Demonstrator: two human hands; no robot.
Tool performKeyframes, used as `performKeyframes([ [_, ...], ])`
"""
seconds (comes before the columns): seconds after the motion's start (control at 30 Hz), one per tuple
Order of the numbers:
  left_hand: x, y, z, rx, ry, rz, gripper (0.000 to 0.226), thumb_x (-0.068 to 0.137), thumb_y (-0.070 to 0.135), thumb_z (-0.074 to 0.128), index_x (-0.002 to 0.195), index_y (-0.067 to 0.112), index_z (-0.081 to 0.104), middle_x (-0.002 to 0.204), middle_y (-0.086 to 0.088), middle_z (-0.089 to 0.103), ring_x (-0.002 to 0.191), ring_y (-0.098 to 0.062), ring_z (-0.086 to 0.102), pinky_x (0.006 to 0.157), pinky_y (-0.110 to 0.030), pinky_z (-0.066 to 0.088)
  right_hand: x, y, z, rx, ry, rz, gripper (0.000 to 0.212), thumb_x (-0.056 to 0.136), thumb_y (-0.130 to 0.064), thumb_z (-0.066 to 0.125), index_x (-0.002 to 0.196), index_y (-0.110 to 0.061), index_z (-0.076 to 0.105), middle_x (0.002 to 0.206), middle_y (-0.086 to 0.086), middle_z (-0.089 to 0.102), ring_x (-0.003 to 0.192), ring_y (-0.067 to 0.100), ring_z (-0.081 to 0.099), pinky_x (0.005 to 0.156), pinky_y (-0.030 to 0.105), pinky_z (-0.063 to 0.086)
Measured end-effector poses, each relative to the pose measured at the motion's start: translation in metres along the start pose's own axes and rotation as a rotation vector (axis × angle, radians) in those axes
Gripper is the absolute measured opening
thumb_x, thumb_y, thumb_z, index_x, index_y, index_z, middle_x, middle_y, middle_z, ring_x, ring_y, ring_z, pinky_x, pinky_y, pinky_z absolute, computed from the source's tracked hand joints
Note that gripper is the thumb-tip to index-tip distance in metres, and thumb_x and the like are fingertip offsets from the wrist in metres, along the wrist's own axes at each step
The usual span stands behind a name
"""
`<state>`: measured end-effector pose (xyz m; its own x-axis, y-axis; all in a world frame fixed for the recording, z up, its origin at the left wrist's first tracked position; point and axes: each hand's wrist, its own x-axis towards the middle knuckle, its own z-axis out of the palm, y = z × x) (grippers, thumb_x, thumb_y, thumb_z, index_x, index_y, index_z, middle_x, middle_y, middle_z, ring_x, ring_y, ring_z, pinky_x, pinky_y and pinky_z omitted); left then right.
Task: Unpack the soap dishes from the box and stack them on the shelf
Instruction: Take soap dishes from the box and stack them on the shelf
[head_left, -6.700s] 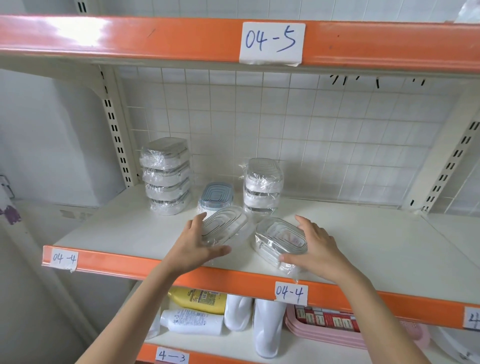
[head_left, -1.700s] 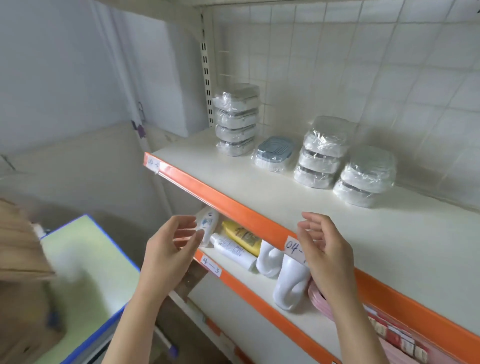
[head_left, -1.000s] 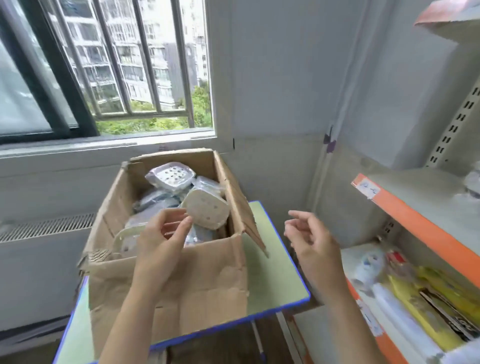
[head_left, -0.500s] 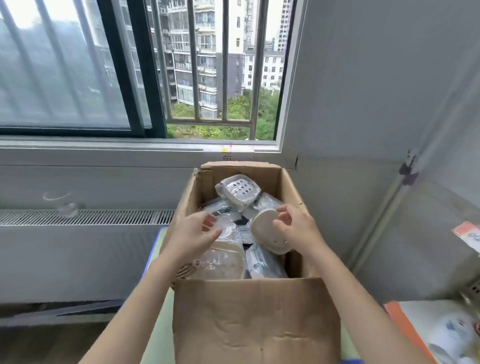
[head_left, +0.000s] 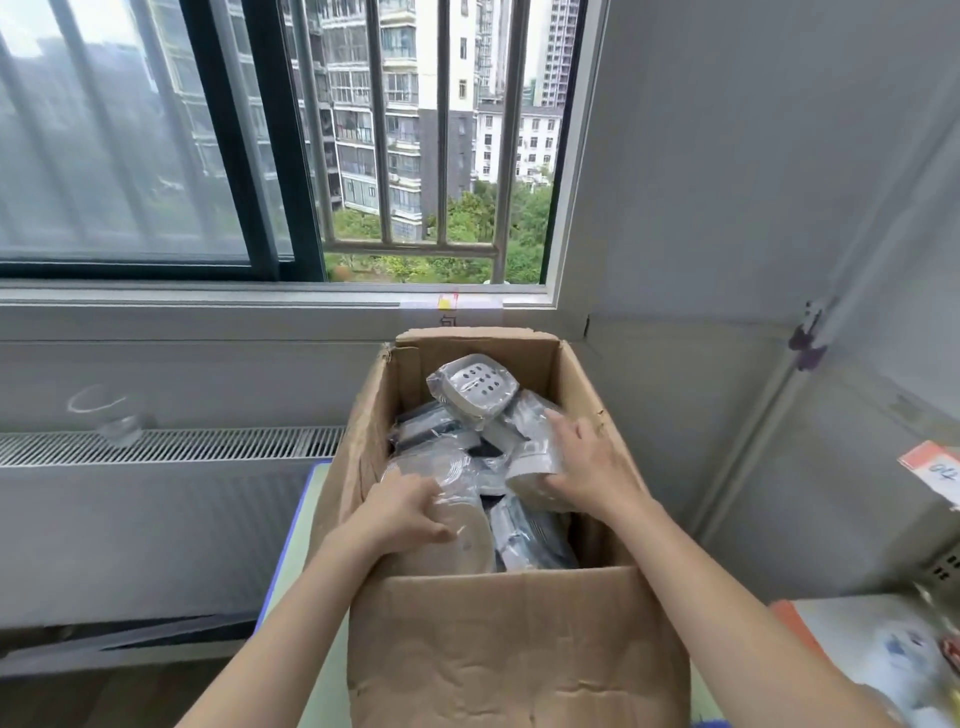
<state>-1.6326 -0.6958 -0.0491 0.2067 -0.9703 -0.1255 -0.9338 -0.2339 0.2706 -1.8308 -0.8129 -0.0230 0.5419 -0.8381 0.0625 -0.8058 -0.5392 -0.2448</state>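
Observation:
An open cardboard box (head_left: 514, 644) stands in front of me, filled with several plastic-wrapped soap dishes. My left hand (head_left: 402, 512) is inside the box, closed around a clear wrapped dish (head_left: 441, 475) on the left. My right hand (head_left: 592, 462) grips a white wrapped dish (head_left: 535, 467) on the right side of the box. A grey perforated dish (head_left: 475, 384) leans tilted at the back of the box, untouched. More dark wrapped dishes (head_left: 524, 535) lie lower down between my hands.
The box rests on a green table with a blue edge (head_left: 298, 530). A window (head_left: 415, 140) and a radiator grille (head_left: 171, 444) lie behind. The orange edge of the shelf (head_left: 930, 470) shows at the far right, with blurred goods on a lower shelf (head_left: 883, 654).
I turned from the shelf to the box by the window. Both hands went down into the box and each closed on a wrapped soap dish.

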Motion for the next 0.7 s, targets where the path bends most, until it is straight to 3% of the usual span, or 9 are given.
performKeyframes([
  [0.1,-0.005,0.002,-0.003,-0.075,0.05,-0.016,0.045,0.071,0.046,0.071,0.059,0.017,0.04,0.065,0.003,0.042,0.08,-0.022,0.042,0.067,-0.034,0.033,-0.009,0.0,-0.003,0.018,-0.02,0.006,0.055,0.083,-0.047,0.06,0.131,-0.027,0.042,0.119,0.007,0.039,0.112,0.028,0.049,0.09,0.034,0.039],
  [0.2,-0.011,0.009,-0.015,-0.147,0.21,-0.021,0.055,0.063,0.06,0.069,0.084,0.009,0.066,0.087,-0.006,0.055,0.091,-0.024,0.048,0.074,-0.034,0.036,-0.018,0.001,-0.016,0.145,0.143,0.048,0.045,0.084,-0.044,0.062,0.122,-0.023,0.05,0.115,0.004,0.043,0.102,0.027,0.055,0.083,0.034,0.042],
  [0.3,-0.017,0.021,-0.031,-0.345,0.409,-0.032,0.054,0.066,0.049,0.079,0.106,0.013,0.067,0.098,-0.008,0.057,0.098,-0.024,0.05,0.076,-0.029,0.032,-0.037,0.005,-0.039,0.436,0.384,0.06,0.043,0.082,-0.037,0.068,0.119,-0.019,0.055,0.106,0.003,0.049,0.09,0.021,0.055,0.079,0.032,0.043],
  [0.43,-0.032,0.064,-0.046,-0.685,0.562,0.03,0.048,0.067,0.038,0.082,0.107,0.021,0.061,0.103,0.001,0.055,0.095,-0.012,0.051,0.077,-0.02,0.036,-0.084,0.022,-0.069,0.634,0.663,0.095,0.038,0.081,-0.032,0.071,0.115,-0.024,0.056,0.104,-0.007,0.051,0.072,0.003,0.054,0.068,0.011,0.04],
  [0.5,-0.04,0.091,-0.043,-0.838,0.583,0.057,0.044,0.066,0.038,0.082,0.1,0.029,0.056,0.105,0.005,0.054,0.094,-0.007,0.05,0.072,-0.013,0.036,-0.113,0.038,-0.075,0.678,0.734,0.142,0.037,0.079,-0.039,0.071,0.112,-0.031,0.055,0.105,-0.007,0.056,0.073,0.003,0.058,0.065,0.006,0.04],
  [0.6,-0.048,0.134,-0.027,-1.105,0.551,0.117,0.042,0.057,0.051,0.078,0.091,0.042,0.055,0.105,0.013,0.056,0.096,0.006,0.051,0.083,-0.018,0.041,-0.16,0.069,-0.075,0.732,0.814,0.299,0.041,0.07,-0.06,0.063,0.106,-0.045,0.049,0.109,-0.005,0.062,0.081,0.025,0.062,0.073,0.029,0.051],
  [0.7,-0.049,0.179,-0.008,-1.17,0.488,0.15,0.039,0.058,0.049,0.074,0.091,0.044,0.054,0.105,0.015,0.058,0.1,0.004,0.052,0.09,-0.027,0.043,-0.208,0.101,-0.075,0.8,0.908,0.445,0.052,0.066,-0.064,0.062,0.109,-0.038,0.052,0.11,-0.01,0.061,0.084,0.024,0.058,0.084,0.05,0.052],
])
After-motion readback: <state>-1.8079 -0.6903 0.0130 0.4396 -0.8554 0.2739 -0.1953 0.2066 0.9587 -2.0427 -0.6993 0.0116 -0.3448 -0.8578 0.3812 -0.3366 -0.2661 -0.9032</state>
